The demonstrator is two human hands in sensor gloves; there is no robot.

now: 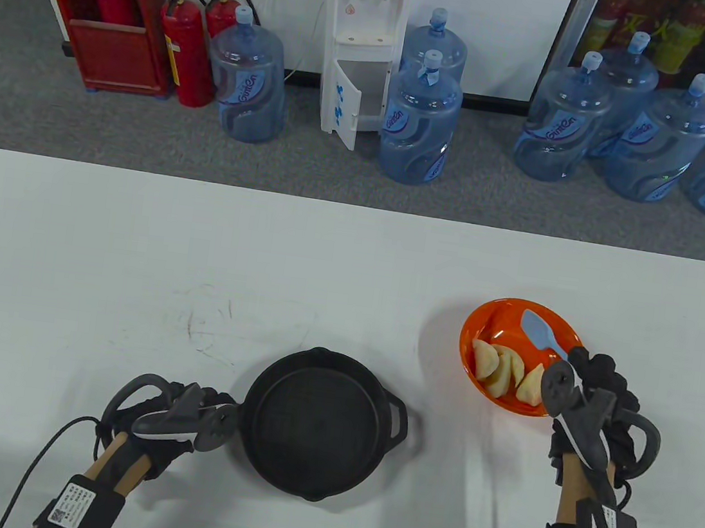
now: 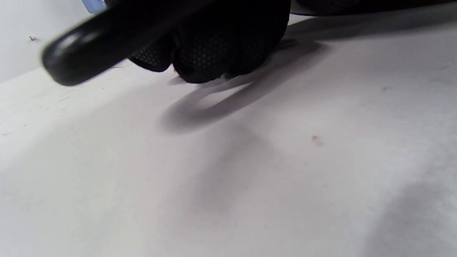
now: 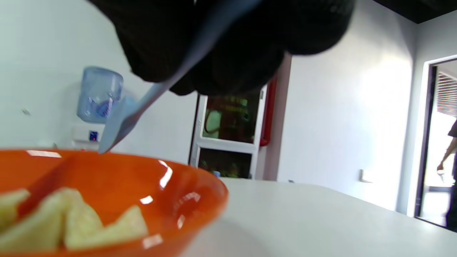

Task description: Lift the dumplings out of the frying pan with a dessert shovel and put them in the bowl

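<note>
The black frying pan [image 1: 320, 422] sits near the table's front, holding no dumplings. My left hand [image 1: 203, 410] grips its handle [image 2: 107, 39] at the pan's left side; the curled gloved fingers [image 2: 214, 50] rest on the table. At the right stands the orange bowl [image 1: 493, 321] with three pale dumplings [image 1: 504, 369] in its near half, also seen close up [image 3: 71, 225]. My right hand [image 1: 596, 380] holds the light blue dessert shovel [image 1: 539, 333], whose blade [image 3: 117, 125] hovers over the bowl's far side, carrying nothing.
The white table [image 1: 198, 256] stretches wide behind the pan and bowl. Beyond its far edge stand blue water jugs [image 1: 420, 117], a water dispenser [image 1: 362, 45] and red fire extinguishers [image 1: 185, 54]. A person stands in a doorway [image 3: 450, 150] at far right.
</note>
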